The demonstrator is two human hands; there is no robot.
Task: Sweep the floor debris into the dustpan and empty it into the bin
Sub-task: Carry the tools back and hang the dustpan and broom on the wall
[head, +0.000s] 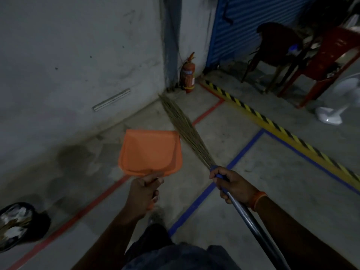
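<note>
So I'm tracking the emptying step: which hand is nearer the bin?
Left. The left hand, holding the dustpan, is on the bin's side; the right hand, holding the broom, is farther away.

I see the left hand (143, 193) gripping the handle of an orange dustpan (151, 152), held up off the concrete floor (243, 191), and the right hand (232, 185) wrapped round the dark pole of a broom (185, 131) just below its blue collar. The straw bristles run up-left past the dustpan's right edge toward the wall corner, near a red fire extinguisher (188, 76). A dark bin (17, 225) holding pale scraps sits at lower left, a red chair (327, 61) at upper right, with red, blue and yellow-black tape lines crossing the floor.
</note>
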